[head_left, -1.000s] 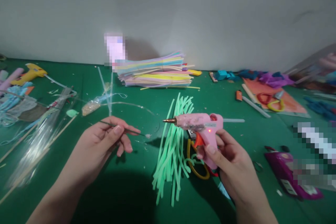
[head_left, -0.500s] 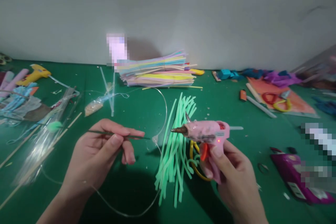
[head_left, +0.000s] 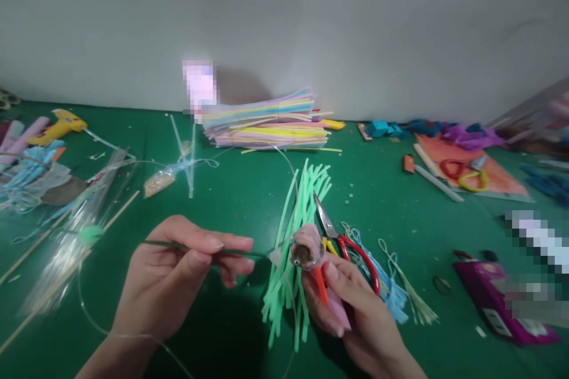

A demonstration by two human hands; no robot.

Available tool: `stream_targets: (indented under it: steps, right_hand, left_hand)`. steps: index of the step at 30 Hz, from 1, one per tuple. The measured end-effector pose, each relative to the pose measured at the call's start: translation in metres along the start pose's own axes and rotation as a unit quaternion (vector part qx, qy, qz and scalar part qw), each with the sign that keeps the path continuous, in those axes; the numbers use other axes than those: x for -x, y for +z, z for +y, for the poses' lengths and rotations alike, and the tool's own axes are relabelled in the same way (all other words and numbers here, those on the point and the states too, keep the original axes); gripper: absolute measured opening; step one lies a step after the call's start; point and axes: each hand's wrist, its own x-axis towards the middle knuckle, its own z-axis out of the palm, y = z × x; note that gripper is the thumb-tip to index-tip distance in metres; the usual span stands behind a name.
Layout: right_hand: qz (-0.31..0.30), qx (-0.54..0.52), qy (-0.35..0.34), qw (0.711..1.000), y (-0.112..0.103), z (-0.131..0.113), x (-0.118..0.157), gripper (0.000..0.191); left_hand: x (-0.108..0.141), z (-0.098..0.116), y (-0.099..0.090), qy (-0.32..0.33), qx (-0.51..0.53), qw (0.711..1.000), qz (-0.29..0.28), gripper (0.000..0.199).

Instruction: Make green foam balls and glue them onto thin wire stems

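Observation:
My left hand pinches a thin dark green stem between thumb and fingers. The stem lies nearly level, its right end at a small translucent piece on a clear thin loop. In my right hand is a pink hot glue gun, a finger by its orange trigger, its nozzle turned toward me. The nozzle is just right of the translucent piece; I cannot tell whether they touch. Beneath lies a bunch of mint-green pipe cleaners. Red-handled scissors rest beside them, partly hidden by the right hand.
Bundled pastel pipe cleaners lie at the wall. A yellow glue gun, clear wrappers and wooden sticks lie left. Tassels, a purple packet and scissors on an orange sheet lie right.
The glue gun has moved left and turned, its nozzle now facing me instead of pointing left. Red-handled scissors and tassels have come into view. My left hand has shifted slightly right and down.

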Motion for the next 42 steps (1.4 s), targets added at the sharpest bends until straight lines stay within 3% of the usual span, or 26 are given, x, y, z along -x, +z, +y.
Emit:
stream_targets:
  steps: [26,42]
  right_hand:
    - [-0.037,-0.01,0.003,0.999,-0.001,0.0029,-0.0032,0.033]
    - [-0.044,0.015,0.005,0.999,-0.0034,0.0026,-0.0024,0.031]
  left_hand:
    - [0.0031,0.0042,0.0042,-0.019,0.02,0.999,-0.021,0.004]
    - [0.0033,0.0072,0.0082,-0.028,0.026,0.999,0.001,0.007]
